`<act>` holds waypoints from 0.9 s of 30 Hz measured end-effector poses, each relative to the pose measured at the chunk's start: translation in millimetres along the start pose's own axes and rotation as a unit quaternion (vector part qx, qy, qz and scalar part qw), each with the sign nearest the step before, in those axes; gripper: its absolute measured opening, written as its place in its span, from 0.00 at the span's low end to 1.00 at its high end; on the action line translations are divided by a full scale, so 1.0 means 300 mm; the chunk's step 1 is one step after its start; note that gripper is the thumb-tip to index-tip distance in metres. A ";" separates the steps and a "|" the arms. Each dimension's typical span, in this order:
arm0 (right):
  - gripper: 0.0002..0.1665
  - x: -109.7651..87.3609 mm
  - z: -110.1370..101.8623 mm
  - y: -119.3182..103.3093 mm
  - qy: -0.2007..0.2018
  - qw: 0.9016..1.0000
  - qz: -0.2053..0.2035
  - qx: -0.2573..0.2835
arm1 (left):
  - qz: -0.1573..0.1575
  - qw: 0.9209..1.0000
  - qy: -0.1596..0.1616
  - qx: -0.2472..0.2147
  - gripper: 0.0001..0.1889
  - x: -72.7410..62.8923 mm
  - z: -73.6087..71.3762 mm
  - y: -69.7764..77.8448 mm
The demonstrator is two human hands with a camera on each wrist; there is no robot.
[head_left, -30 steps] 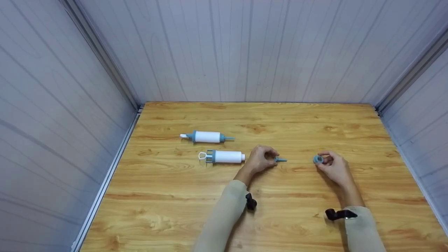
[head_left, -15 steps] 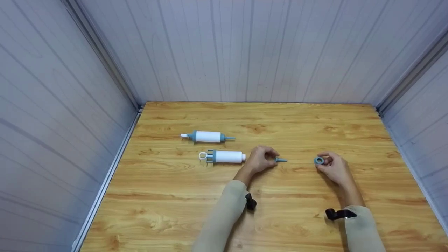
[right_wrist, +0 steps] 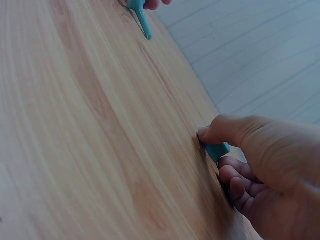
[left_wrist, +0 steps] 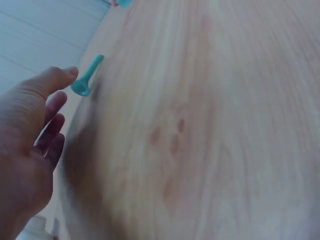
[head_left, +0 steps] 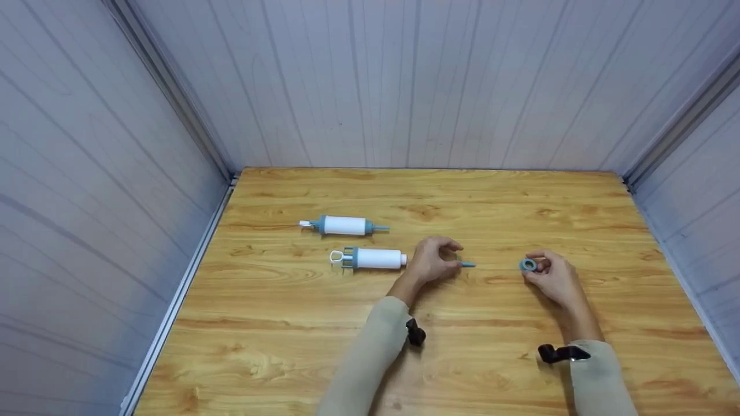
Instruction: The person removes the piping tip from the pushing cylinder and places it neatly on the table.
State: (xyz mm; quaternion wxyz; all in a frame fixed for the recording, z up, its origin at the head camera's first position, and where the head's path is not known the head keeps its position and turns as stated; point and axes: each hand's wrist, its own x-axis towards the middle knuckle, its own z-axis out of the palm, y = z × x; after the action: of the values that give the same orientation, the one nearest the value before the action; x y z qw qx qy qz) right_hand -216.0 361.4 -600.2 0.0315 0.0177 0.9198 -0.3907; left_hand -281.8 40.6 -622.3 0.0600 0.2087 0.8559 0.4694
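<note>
Blue-grey wall panels enclose the back and both sides of a wood-grained surface. Beige sleeves cover both of the person's forearms. Toward the left of the surface lies a white-and-teal syringe with a fitted nozzle; parallel to it, on the nearer side, lies a second syringe, with a white loop handle at one end and a short white neck at the other. The left hand is just beside that neck; its grip is spread, thumb and fingers apart. The right hand is well apart from it, its grip pinching the teal ring described below. Black wrist cameras project from the sleeves. A loose teal nozzle, flared at one end and narrow at the other, sits at the left thumb tip; whether they touch cannot be told. Smallest is the teal ring, between right thumb and fingers, its hole visible from the head view.
</note>
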 end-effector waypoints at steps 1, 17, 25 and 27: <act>0.28 0.000 -0.001 0.000 -0.001 1.000 0.001 -0.002 | 0.008 1.000 0.009 0.007 0.14 0.007 0.004 -0.007; 0.35 -0.005 -0.050 -0.032 -0.036 0.999 -0.001 -0.007 | 0.020 0.999 0.011 0.031 0.15 0.022 -0.194 0.150; 0.38 -0.002 -0.081 -0.063 -0.034 0.999 -0.012 -0.027 | 0.019 0.998 0.028 0.057 0.15 0.034 -0.291 0.142; 0.38 -0.003 -0.086 -0.071 -0.038 0.999 -0.009 -0.023 | 0.019 0.998 0.029 0.058 0.15 0.036 -0.311 0.136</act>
State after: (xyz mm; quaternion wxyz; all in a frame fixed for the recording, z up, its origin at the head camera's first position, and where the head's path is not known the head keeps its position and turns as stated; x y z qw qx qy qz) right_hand -217.6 365.1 -567.0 0.0636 -0.0057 0.9267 -0.3702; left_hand -307.1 -8.2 -536.0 0.0137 0.2145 0.8787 0.4262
